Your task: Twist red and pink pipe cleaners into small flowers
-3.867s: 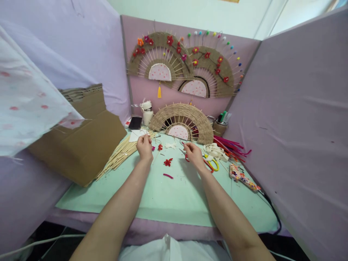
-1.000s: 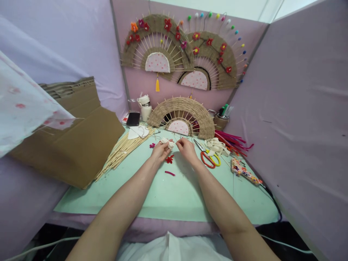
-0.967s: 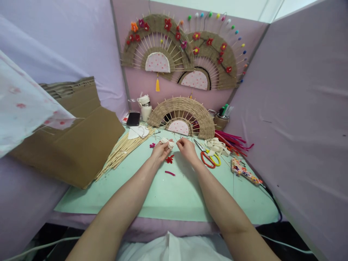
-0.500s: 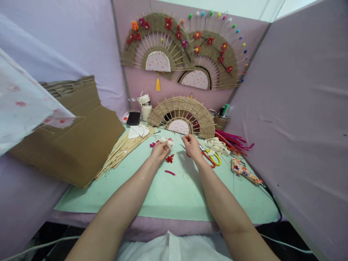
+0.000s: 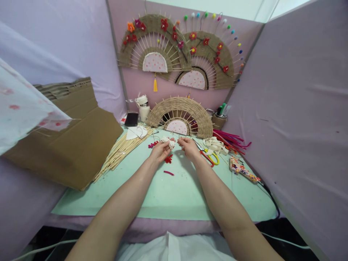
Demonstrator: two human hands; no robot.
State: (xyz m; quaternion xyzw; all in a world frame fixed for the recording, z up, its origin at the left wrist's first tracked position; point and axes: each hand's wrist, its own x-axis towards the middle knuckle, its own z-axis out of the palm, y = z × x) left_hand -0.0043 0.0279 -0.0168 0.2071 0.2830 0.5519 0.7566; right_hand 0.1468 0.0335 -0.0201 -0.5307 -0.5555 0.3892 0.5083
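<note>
My left hand (image 5: 160, 152) is closed around a small white bunch of thin strands (image 5: 172, 144), perhaps flower stamens. Close by on its right, my right hand (image 5: 189, 149) is in a pinch, fingertips towards the bunch; what lies between them is too small to make out. A red fuzzy flower (image 5: 169, 159) lies on the mat just below my left fingers, and magenta flowers (image 5: 151, 145) sit to the left of that hand. Nearer to me is a short magenta pipe cleaner (image 5: 169, 173). Scissors (image 5: 214, 158) with red and yellow handles rest beyond my right wrist.
A woven fan (image 5: 176, 104) stands at the back. Thin sticks (image 5: 116, 156) and cardboard (image 5: 81, 141) are on the left. At right lie pale cloth scraps (image 5: 216, 145), pink and red pipe cleaners (image 5: 231, 137) and a patterned glue gun (image 5: 241, 169) with a black cord.
My right hand has moved left, closer to the white bunch, and its fingers point more towards it. My left hand still holds the bunch. The view has shifted slightly.
</note>
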